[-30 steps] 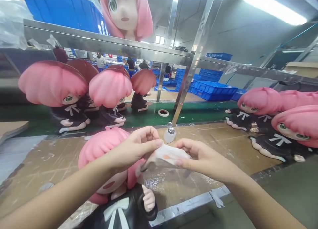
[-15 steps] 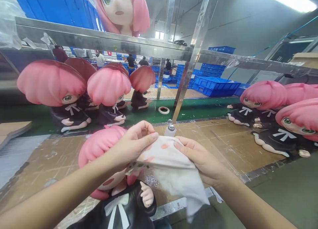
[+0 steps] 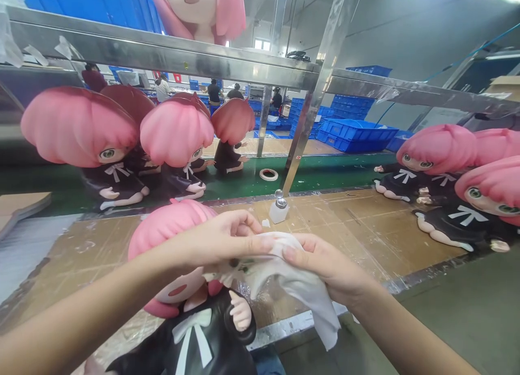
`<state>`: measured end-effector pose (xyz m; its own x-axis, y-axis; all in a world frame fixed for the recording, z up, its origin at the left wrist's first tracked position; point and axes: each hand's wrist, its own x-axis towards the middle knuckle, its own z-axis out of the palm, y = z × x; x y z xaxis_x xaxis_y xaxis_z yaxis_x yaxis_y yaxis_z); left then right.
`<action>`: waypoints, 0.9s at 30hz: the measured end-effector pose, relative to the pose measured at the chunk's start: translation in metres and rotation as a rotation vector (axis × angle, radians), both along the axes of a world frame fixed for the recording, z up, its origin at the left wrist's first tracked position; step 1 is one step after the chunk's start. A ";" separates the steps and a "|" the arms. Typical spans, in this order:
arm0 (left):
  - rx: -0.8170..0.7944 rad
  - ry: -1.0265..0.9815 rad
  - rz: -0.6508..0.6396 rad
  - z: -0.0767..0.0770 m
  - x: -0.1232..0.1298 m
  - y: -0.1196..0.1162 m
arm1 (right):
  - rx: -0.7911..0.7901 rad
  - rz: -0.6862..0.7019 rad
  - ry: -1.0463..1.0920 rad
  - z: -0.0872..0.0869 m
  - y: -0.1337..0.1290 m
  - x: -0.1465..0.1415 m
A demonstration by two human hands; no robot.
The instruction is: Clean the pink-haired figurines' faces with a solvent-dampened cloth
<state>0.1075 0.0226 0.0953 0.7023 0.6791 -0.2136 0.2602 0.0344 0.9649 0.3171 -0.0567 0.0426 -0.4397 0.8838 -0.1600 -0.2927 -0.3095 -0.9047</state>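
Note:
Between both hands hangs a white cloth (image 3: 300,283) with dark and reddish stains. My left hand (image 3: 231,237) pinches its left part, and my right hand (image 3: 320,256) grips its right side, thumb on top; the cloth's loose end droops below. Under my left forearm sits a large figurine (image 3: 195,337) with pink hair, a black dress and a white bow. The forearm and hand cover much of its face. Just beyond the hands stands a small white pump bottle (image 3: 278,209) with a metal cap on the cardboard-covered bench (image 3: 345,228).
Several similar figurines (image 3: 176,136) stand on the green surface (image 3: 244,182) at left, and more figurines (image 3: 439,153) at right. A tape roll (image 3: 268,174) lies near a metal post (image 3: 309,109). Blue crates (image 3: 353,134) and several people are farther back. An overhead shelf (image 3: 162,52) crosses the view.
My hands have come closer together, and the cloth, spread flatter before, is now bunched between them. The pump bottle, partly covered before, shows more fully. The view has tilted slightly downward.

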 end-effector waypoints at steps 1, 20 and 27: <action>-0.037 0.016 -0.026 0.001 -0.001 0.000 | 0.011 -0.005 0.008 0.000 0.000 0.000; 0.113 -0.341 0.074 -0.020 0.004 -0.030 | -0.070 -0.096 0.316 -0.011 -0.008 -0.032; 0.061 -0.329 0.064 -0.023 0.002 -0.027 | -0.110 -0.056 0.399 -0.015 -0.016 -0.042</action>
